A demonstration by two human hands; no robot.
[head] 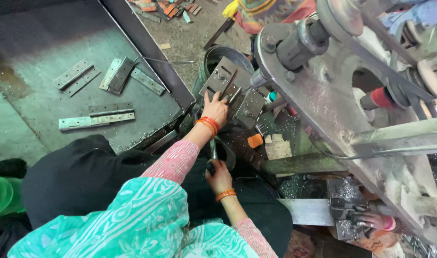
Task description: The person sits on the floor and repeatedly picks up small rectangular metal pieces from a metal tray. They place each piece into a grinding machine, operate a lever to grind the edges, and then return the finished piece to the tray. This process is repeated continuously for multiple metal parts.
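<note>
Steel hinge plate (226, 90) pressed by left hand (215, 108); right hand (219, 177) grasping lever (212, 149).

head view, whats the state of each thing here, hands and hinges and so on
left hand: pressed on a metal plate at the machine
right hand: closed around a dark handle
hinges: lying loose and flat on the tray
another person's hand: resting on metal parts
</note>
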